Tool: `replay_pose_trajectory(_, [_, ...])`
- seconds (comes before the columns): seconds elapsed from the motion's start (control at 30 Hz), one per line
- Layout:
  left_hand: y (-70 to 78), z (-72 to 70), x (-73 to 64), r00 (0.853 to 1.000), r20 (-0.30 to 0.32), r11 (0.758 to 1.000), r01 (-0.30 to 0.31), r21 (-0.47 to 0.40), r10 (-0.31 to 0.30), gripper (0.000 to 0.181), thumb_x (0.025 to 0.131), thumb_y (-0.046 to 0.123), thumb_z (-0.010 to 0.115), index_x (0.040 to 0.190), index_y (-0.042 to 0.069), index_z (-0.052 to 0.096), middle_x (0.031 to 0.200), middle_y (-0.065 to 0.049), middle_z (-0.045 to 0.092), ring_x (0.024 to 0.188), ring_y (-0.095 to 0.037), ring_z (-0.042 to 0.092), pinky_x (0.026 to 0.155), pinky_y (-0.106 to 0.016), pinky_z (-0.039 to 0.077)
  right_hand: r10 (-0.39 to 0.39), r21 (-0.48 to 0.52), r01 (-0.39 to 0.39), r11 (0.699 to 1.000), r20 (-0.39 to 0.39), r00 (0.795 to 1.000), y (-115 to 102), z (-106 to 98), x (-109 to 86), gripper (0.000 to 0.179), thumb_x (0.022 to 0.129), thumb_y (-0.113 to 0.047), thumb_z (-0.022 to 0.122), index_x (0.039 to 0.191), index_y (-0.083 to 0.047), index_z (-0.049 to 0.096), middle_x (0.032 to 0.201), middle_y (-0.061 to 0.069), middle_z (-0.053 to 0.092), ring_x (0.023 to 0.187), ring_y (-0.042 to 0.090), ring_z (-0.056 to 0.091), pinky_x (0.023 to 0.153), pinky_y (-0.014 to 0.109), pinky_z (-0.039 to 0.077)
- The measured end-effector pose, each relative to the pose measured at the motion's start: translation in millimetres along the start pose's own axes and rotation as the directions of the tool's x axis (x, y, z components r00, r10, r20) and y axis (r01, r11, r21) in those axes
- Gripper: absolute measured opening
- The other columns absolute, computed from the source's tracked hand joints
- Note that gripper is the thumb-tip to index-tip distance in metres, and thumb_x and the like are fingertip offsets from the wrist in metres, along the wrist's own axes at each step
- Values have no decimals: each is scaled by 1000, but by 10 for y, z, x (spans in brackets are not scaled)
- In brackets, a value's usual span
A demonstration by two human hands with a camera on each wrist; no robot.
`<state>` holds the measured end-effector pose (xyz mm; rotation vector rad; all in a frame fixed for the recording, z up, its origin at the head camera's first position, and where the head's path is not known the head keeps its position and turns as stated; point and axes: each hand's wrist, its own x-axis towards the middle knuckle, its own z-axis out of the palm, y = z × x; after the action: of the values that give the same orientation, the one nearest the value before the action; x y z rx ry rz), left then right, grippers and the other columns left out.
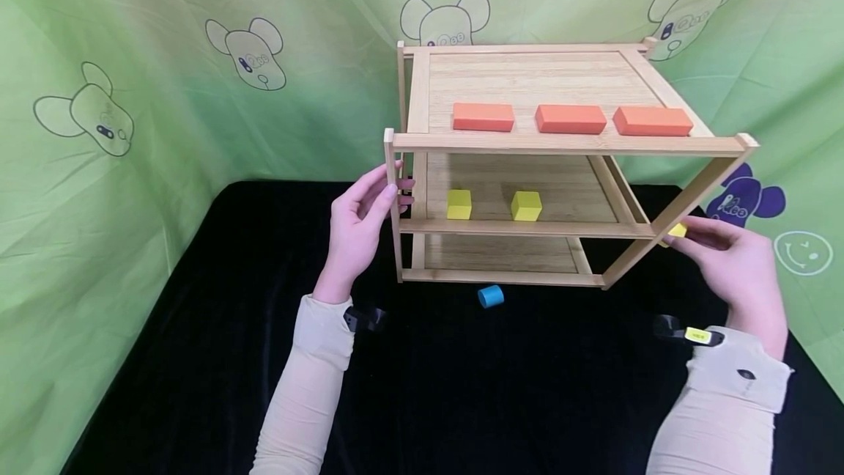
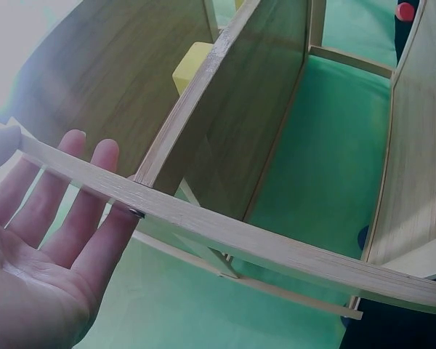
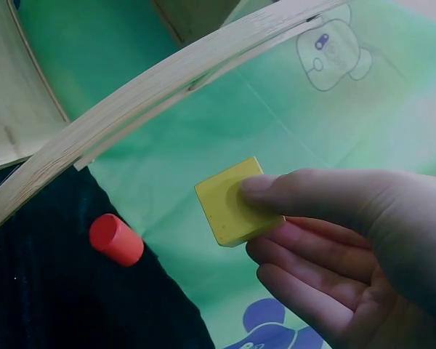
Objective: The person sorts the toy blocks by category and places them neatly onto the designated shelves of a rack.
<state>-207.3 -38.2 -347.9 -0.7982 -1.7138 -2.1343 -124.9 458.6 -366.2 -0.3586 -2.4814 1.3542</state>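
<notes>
A three-tier wooden shelf (image 1: 527,227) stands in front of both hands. My left hand (image 1: 356,222) holds its front left post (image 1: 398,259), thumb on the near side and fingers reaching behind, as the left wrist view also shows. Out beyond the shelf's right side, my right hand (image 1: 741,259) pinches a yellow cube (image 3: 232,207) between thumb and fingers. In the head view the slanted right post partly hides that cube. Two more yellow cubes, one on the left (image 1: 459,204) and another beside it (image 1: 527,207), sit on the middle tier.
Three orange rectangular blocks (image 1: 571,119) lie in a row along the top tier's front. A blue cylinder (image 1: 491,296) lies on the black cloth (image 1: 461,387) before the shelf. A red cylinder (image 3: 116,240) shows in the right wrist view. Green printed curtains (image 1: 316,116) surround the table.
</notes>
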Motion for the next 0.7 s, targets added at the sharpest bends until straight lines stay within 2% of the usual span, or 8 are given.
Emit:
replay_pose_trajectory(0.23, [-4,-7,1,1000,14,1000,-10,-7,10,33,105,5,56,136,-8,59,112,-22,71,92,-45,70,84,-63,56,-15,28,16,999,-45,999,-62,-9,-18,33,90,-18,81,122,-20,74,87,-32,68,81,-17,63,71,1,44])
replay_pose_trajectory(0.47, [-8,-13,-1,1000,17,1000,-4,-17,4,34,105,4,56,136,-9,58,112,-22,71,92,-49,68,85,-62,55,15,44,-10,999,-121,992,-143,-18,-35,46,90,-17,81,133,-9,68,86,-33,66,82,-16,62,71,1,45])
replay_pose_trajectory(0.7, [-15,-11,0,1000,16,1000,-19,1,19,33,105,5,56,136,-7,59,113,-22,71,92,-45,70,84,-57,58,49,127,-24,992,-191,980,-224,-33,-65,47,88,-12,81,134,-9,68,89,-29,68,84,-14,64,75,1,46])
